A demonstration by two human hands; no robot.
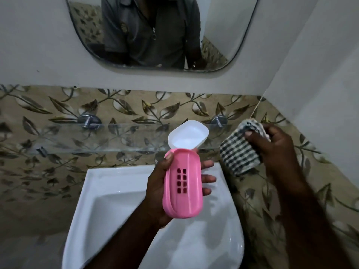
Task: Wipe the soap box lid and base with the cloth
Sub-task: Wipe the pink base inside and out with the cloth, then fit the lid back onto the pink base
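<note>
The left hand (155, 193) holds the pink oval plastic soap box base (182, 183) above the white ceramic sink (108, 200), slotted side up, fingers curled round its edges. The white plastic lid (187, 137) appears to lie hollow side up on the glass shelf (77, 136) just behind. The right hand (275, 150) grips the folded black-and-white checked cloth (239, 154), well apart from the base. Hard wiping could push the smooth base (probably slippery) out of the grip and into the sink.

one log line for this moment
left hand: grips pink base over sink | white lid: open at base's far end | right hand: holds checked cloth | contact: cloth apart from base and lid
</note>
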